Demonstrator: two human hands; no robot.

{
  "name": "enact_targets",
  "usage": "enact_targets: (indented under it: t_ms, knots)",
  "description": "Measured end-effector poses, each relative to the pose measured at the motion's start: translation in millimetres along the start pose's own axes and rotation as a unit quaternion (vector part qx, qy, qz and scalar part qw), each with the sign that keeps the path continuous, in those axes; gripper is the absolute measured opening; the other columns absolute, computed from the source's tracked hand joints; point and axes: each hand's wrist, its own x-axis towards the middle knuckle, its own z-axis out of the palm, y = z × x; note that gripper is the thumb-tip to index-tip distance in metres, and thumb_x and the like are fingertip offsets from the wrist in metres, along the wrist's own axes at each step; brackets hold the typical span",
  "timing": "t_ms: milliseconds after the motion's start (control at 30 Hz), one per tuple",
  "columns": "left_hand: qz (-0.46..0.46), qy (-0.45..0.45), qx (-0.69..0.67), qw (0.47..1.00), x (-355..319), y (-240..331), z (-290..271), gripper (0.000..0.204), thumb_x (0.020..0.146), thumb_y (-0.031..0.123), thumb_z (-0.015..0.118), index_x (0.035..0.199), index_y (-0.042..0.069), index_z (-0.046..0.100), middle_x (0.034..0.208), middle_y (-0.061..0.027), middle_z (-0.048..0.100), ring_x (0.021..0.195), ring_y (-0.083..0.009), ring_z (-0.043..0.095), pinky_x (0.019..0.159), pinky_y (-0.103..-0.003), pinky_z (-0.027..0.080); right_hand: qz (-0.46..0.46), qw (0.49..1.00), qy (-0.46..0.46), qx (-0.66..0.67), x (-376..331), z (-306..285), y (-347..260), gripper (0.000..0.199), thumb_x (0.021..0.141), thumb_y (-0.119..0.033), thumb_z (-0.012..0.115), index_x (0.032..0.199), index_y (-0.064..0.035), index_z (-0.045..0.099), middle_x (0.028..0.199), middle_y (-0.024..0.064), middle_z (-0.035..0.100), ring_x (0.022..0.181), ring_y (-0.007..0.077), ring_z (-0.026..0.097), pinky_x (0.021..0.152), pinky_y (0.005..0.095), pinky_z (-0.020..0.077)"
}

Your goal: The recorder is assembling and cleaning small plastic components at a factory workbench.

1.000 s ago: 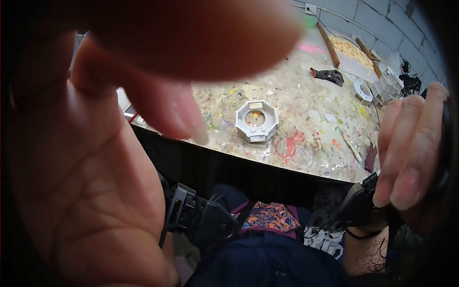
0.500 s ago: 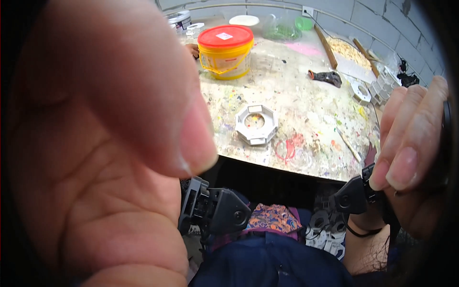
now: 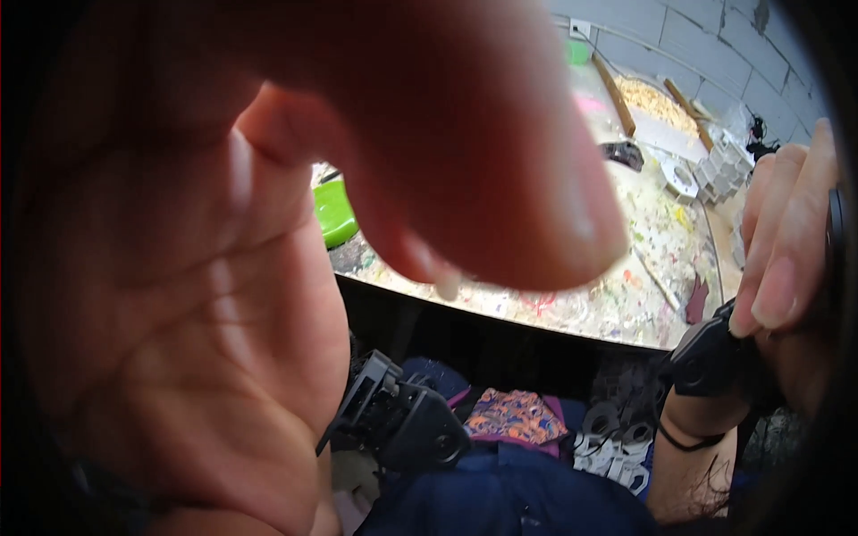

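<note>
— Grey block wall (image 3: 706, 40) at the back, and below it a paint-splattered worktop (image 3: 617, 304). What sits closest to the camera?

— Nearest is the left hand (image 3: 179, 295), huge and blurred, raised right up to the lens. Its palm faces the camera and the fingers (image 3: 500, 179) curl over the top of the view. That grip is loosely curled; I cannot tell whether it holds anything.

— And the other side?

— Right hand (image 3: 786, 259) comes up at the right rim, also close to the camera. Its fingertips rest on a black device (image 3: 710, 357) at the wrist; the grip is narrow, and whether it clasps the thing or only touches it I cannot tell. A thin dark band (image 3: 684, 439) circles that forearm.

— Anything below the hands?

— A second black device (image 3: 402, 420) is just beside the left wrist. Under it lie dark blue cloth (image 3: 518, 500) and a colourful patterned patch (image 3: 514, 415), with white moulded pieces (image 3: 617, 447) next to them.

— Further out?

— On the worktop, a green bowl (image 3: 335, 213) peeks out near the left palm. Farther off are a dark scraper (image 3: 623, 154), an octagonal white mould (image 3: 681, 179), stacked white moulds (image 3: 726, 165), wooden sticks (image 3: 615, 96) and a green cup (image 3: 578, 52) near the wall.
</note>
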Motion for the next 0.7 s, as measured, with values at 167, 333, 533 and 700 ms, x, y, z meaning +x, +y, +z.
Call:
enact_targets:
  t_ms: [167, 333, 533, 700]
  knots:
    - [-0.007, -0.013, 0.028, 0.999, 2.9, 1.2, 2.6, 0.082, 0.083, 0.058, 0.061, 0.127, -0.008, 0.042, 0.097, -0.0135, 0.059, 0.060, -0.0087, 0.048, 0.054, -0.019, 0.038, 0.011, 1.000, 0.012, 0.013, 0.9, 4.8, -5.1, 0.038, 0.083, -0.023, 0.066, 0.108, 0.0026, 0.053, 0.077, 0.0012, 0.059, 0.062, 0.0075, 0.053, 0.055, 0.0202, 0.0437]
    - [-0.011, -0.027, 0.080, 0.996, 17.4, -4.9, 7.9, 0.084, 0.083, 0.059, 0.061, 0.129, -0.009, 0.042, 0.097, -0.0141, 0.061, 0.060, -0.0083, 0.048, 0.053, -0.019, 0.039, 0.015, 0.999, 0.024, 0.035, 9.8, 8.2, -14.5, 0.038, 0.082, -0.019, 0.065, 0.111, 0.0026, 0.053, 0.080, 0.0040, 0.060, 0.064, 0.0093, 0.055, 0.055, 0.0211, 0.0452]
    - [-0.032, -0.070, 0.127, 0.989, 25.7, -17.9, 24.1, 0.088, 0.083, 0.061, 0.060, 0.131, -0.010, 0.041, 0.098, -0.0147, 0.062, 0.059, -0.0078, 0.049, 0.052, -0.018, 0.039, 0.115, 0.963, 0.181, 0.163, -17.1, 42.5, -8.3, 0.038, 0.082, -0.015, 0.063, 0.115, 0.0025, 0.053, 0.084, 0.0073, 0.060, 0.065, 0.0115, 0.057, 0.055, 0.0222, 0.0471]
    - [-0.221, -0.102, -0.101, 0.965, -5.4, -48.7, 31.5, 0.065, 0.082, 0.033, 0.074, 0.126, -0.008, 0.049, 0.094, -0.0106, 0.064, 0.063, -0.0061, 0.049, 0.059, -0.018, 0.040, 0.368, 0.746, 0.290, 0.473, -68.0, 88.6, 45.2, 0.036, 0.086, -0.005, 0.061, 0.120, 0.0018, 0.053, 0.103, 0.0106, 0.064, 0.085, 0.0146, 0.064, 0.071, 0.0244, 0.0499]
